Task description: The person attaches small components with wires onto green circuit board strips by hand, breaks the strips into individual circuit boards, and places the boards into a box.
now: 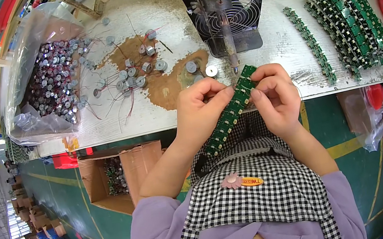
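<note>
A long green strip of small circuit boards (226, 122) slants between my hands at the table's front edge. My left hand (203, 106) pinches its left side between thumb and curled fingers. At the strip's upper end, the thumb and fingertips of my right hand (276, 98) close on its right edge. Just beyond that end, a soldering iron (222, 18) with a wooden handle points its tip down toward the boards. Left of the tip lie a round white-topped piece (212, 71) and a small silver motor (191, 67).
A black fan (243, 7) stands behind the iron. Loose wired motors (130, 74) lie to the left, beside a plastic-lined box (22, 105) full of more. Stacked board strips (350, 22) and a single strip (309, 44) lie right. Below the table sits an open carton (145, 162).
</note>
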Available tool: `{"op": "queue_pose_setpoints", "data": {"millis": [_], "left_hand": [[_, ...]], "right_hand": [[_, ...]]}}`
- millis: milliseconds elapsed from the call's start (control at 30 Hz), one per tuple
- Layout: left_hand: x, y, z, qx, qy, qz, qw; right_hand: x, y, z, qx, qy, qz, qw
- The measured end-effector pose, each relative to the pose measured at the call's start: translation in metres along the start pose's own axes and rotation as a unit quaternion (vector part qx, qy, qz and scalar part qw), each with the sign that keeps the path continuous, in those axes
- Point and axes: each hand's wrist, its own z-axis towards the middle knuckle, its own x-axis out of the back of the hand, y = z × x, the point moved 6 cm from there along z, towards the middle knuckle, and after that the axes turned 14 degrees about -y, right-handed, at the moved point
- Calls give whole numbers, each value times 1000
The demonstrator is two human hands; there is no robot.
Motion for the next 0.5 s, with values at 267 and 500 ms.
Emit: {"op": "queue_pose_setpoints", "data": {"millis": [267, 500], "left_hand": [[-1, 9, 7, -134, 37, 176, 975], [-2, 4, 13, -86, 43, 101, 990]], "right_hand": [[3, -7, 8, 13, -1, -12, 1000], [3, -8, 16, -20, -10, -17, 1000]]}}
